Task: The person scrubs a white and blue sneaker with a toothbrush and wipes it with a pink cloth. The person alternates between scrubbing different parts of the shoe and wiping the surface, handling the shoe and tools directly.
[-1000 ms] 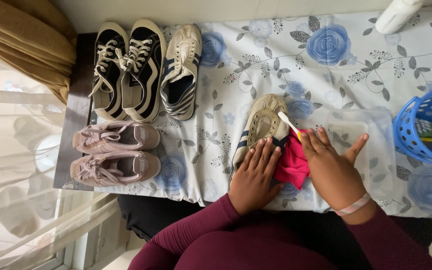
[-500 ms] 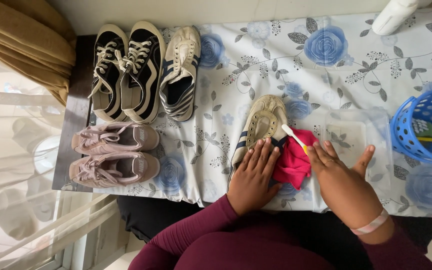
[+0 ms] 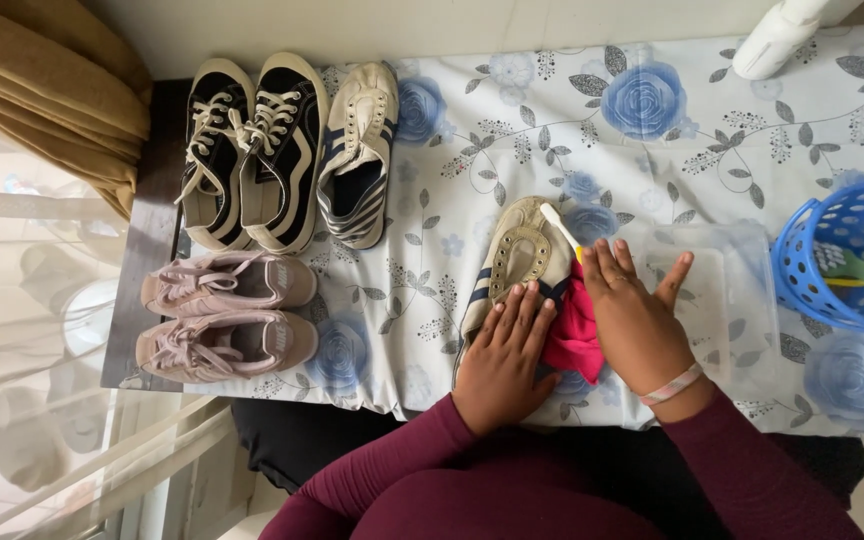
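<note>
Landmark: cream striped sneaker (image 3: 518, 262) lying sole-side at the near table edge. Left hand (image 3: 505, 357) flat on its heel end; right hand (image 3: 636, 320) just right of it, over a crumpled pink cloth (image 3: 574, 330). Left of the sneaker: a strip of bare floral tablecloth (image 3: 402, 300), then pale pink trainers (image 3: 227, 315). Beyond it: open cloth up to a white bottle (image 3: 774, 40). Far left: black lace-up pair (image 3: 252, 150), second striped shoe (image 3: 359, 155). Right: clear plastic lid (image 3: 727, 290), then blue perforated basket (image 3: 842, 255) closes that side.
</note>
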